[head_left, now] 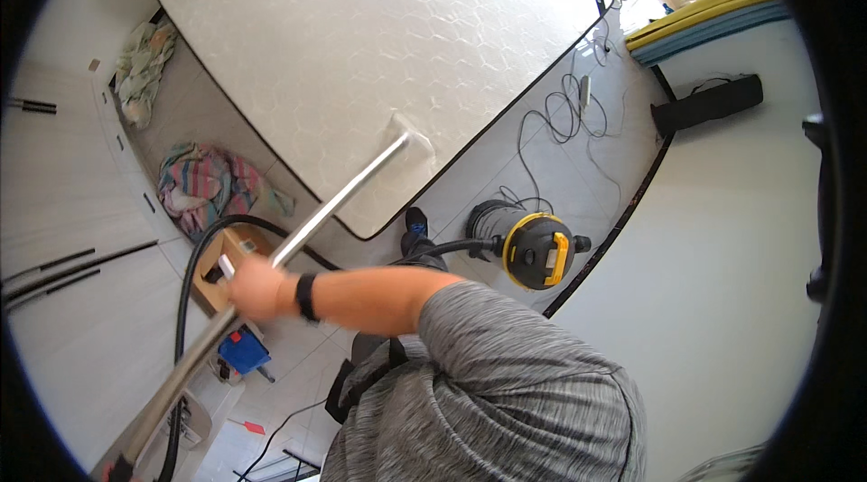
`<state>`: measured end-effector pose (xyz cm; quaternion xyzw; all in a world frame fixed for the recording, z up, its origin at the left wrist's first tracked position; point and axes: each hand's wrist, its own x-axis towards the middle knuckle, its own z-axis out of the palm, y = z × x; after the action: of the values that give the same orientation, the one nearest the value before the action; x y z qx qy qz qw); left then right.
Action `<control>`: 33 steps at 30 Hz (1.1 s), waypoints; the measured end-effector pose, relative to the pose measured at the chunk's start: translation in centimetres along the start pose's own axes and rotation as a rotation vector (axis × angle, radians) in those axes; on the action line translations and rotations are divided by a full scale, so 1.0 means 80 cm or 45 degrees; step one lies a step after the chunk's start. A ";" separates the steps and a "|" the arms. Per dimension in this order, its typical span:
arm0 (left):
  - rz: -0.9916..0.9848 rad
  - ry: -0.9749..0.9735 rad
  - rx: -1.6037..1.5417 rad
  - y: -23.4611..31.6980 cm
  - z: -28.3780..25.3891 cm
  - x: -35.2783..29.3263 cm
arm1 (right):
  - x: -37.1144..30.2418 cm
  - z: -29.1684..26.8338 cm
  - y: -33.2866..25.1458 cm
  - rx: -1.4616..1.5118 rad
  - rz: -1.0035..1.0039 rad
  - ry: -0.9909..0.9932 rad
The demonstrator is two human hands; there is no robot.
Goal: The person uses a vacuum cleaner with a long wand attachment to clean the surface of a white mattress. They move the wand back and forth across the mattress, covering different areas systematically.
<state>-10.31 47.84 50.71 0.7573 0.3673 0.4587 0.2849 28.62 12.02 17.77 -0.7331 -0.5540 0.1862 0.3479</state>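
My right hand [251,289], with a black band on its wrist, is closed around the middle of a long metal vacuum wand [343,195]. The wand runs from the lower left up to a white mattress [361,40], where its pale nozzle [406,137] rests near the mattress edge. At the wand's lower end, on the picture's rim, a small reddish patch may be my left hand [116,469]; its grip is unclear. A black hose [194,265] loops from the wand toward a black and yellow vacuum canister [535,250] on the tiled floor.
A cardboard box [219,276] and a blue object [242,351] lie under the wand. Crumpled striped cloth [206,186] sits left of the mattress. Loose cables [569,112] trail across the floor, and a black bar-shaped bag [709,103] lies against the white wall.
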 end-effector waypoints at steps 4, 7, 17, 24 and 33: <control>-0.399 -0.031 -0.425 -0.032 0.264 -0.089 | -0.051 -0.136 0.231 -0.182 0.265 0.058; -1.117 -0.121 -1.512 0.011 0.442 -0.251 | -0.121 -0.233 0.367 -0.472 0.641 -0.096; 0.041 -0.122 0.419 -0.019 0.196 -0.218 | -0.038 -0.132 0.232 -0.364 0.381 -0.272; -0.281 0.514 -0.467 0.103 0.010 -0.147 | -0.027 -0.091 -0.037 0.328 -0.247 -0.261; -0.708 0.145 -0.942 0.051 0.352 -0.220 | -0.117 -0.203 0.294 -0.168 0.471 -0.131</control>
<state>10.88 28.43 33.60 0.4511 0.3832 0.5059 0.6274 52.38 -5.08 11.05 -0.8330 -0.4381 0.2474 0.2301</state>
